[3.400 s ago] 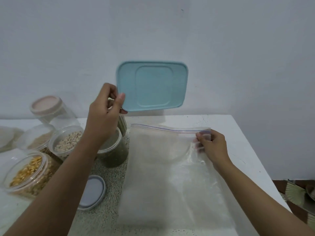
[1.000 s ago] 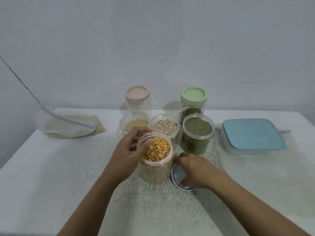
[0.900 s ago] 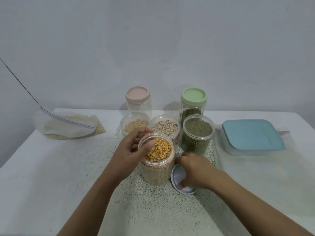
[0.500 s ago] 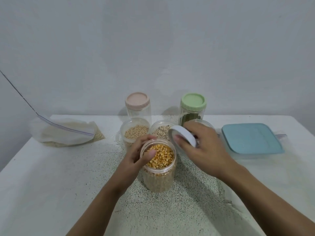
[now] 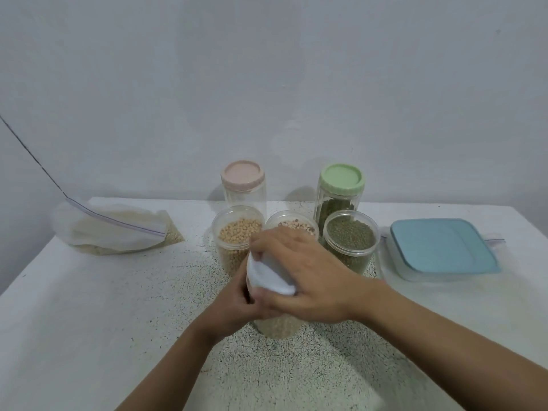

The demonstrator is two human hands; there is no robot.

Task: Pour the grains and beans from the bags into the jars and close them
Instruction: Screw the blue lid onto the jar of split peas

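The clear corn jar (image 5: 278,326) stands in the middle of the table, its mouth covered by a white lid (image 5: 268,275). My right hand (image 5: 302,274) grips that lid from above, fingers curled over its rim. My left hand (image 5: 234,304) grips the jar's side below the lid. Behind stand three open jars: soybeans (image 5: 237,235), pale speckled beans (image 5: 292,225), green mung beans (image 5: 351,240). Further back are a pink-lidded jar (image 5: 243,185) and a green-lidded jar (image 5: 341,188). A zip bag (image 5: 112,229) with some grain lies at the left.
A clear box with a blue lid (image 5: 441,247) sits at the right on a flat zip bag (image 5: 493,232). The white table (image 5: 89,307) has a speckled mat under the jars. The wall stands right behind the table.
My right hand picked the white lid up from the table, carried it over the corn jar and set it on the mouth. My left hand stayed on the jar.
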